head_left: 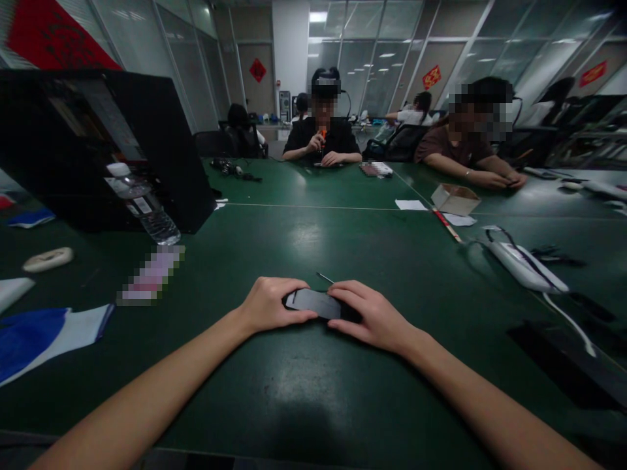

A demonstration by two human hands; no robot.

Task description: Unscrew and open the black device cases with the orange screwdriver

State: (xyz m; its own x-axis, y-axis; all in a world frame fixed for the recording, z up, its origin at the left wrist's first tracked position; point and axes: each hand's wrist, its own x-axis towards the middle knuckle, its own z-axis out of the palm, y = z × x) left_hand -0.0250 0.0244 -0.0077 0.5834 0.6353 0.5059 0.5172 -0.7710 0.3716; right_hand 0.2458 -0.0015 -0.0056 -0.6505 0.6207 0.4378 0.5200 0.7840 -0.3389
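A dark flat phone-like device (313, 302) lies on the green table (304, 391) in front of me. My left hand (272, 304) grips its left end, fingers curled over the edge. My right hand (369, 312) covers and holds its right end. A thin metal pin (324, 278) lies on the table just behind the device, between my two hands.
A black monitor (98, 143) and a water bottle (144, 205) stand at the left, with blue and white cloth (44, 333) nearer. A small cardboard box (454, 199), papers, a red pen and a white device with cables (526, 267) lie at the right. Two people sit across the table.
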